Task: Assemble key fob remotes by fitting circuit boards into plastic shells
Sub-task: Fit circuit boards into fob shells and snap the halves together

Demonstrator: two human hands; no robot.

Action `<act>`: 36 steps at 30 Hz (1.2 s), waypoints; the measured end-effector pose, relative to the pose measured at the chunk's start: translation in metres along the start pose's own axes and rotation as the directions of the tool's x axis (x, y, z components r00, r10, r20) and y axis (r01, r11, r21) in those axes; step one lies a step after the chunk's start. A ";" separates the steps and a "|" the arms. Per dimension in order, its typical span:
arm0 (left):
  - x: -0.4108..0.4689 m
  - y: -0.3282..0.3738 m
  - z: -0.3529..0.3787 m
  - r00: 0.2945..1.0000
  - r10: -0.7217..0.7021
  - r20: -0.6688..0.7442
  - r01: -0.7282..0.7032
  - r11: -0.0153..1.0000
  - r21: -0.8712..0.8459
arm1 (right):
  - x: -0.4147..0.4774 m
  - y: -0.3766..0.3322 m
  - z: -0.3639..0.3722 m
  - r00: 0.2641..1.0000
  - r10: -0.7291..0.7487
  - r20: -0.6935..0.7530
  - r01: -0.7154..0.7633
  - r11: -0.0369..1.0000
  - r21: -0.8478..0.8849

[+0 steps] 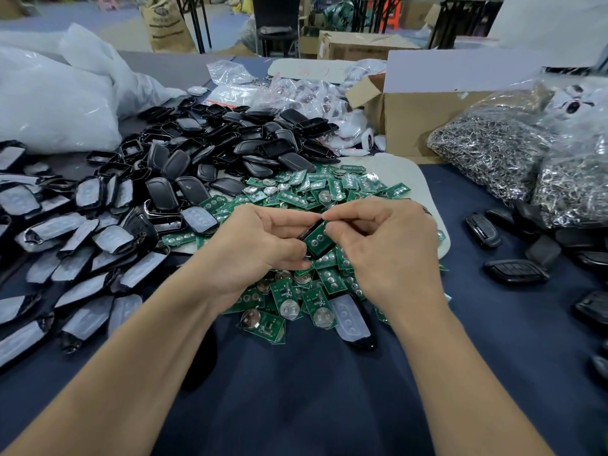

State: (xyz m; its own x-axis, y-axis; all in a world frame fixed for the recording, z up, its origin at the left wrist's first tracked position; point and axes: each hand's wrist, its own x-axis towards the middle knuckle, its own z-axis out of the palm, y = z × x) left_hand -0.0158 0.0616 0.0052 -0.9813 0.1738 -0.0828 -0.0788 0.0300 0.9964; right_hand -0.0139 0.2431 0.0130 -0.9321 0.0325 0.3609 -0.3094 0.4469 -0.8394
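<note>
Gripping with left hand (256,245): fingers curled round the left end of a black plastic shell (307,229). Pinching with right hand (388,248): thumb and forefinger on the far right end of the same shell. Lying in the shell, between the two grips: a green circuit board (316,240), tilted, round contacts up; fully seated or not, cannot tell. Just below and beyond: heap of loose circuit boards (329,189) on a white board (424,179). Far left: pile of empty black shells (230,143). Near left: shells with grey rubber pads (82,232). Right: closed black fobs (515,271) on dark blue cloth (296,390), bags of metal key rings (493,149) behind.
</note>
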 end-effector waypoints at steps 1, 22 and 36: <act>0.000 0.001 0.001 1.000 0.006 0.012 -0.006 1.000 0.002 | 0.000 0.001 0.000 1.000 0.001 -0.001 -0.001 1.000 -0.001; -0.003 0.006 0.014 0.974 -0.015 -0.226 0.006 0.999 -0.041 | 0.000 0.009 0.008 0.983 0.184 0.017 -0.184 0.983 0.008; -0.005 0.030 -0.044 0.698 -0.002 -0.717 -0.154 0.976 -0.153 | -0.012 -0.025 0.063 0.985 0.042 0.169 -0.032 0.998 -0.061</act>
State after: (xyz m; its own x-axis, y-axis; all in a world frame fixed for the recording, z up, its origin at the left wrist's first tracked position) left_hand -0.0206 0.0181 0.0366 -0.8102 -0.5841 -0.0488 0.0470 -0.1477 0.9879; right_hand -0.0073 0.1755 0.0042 -0.9627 -0.0998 0.2514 -0.2670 0.4993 -0.8243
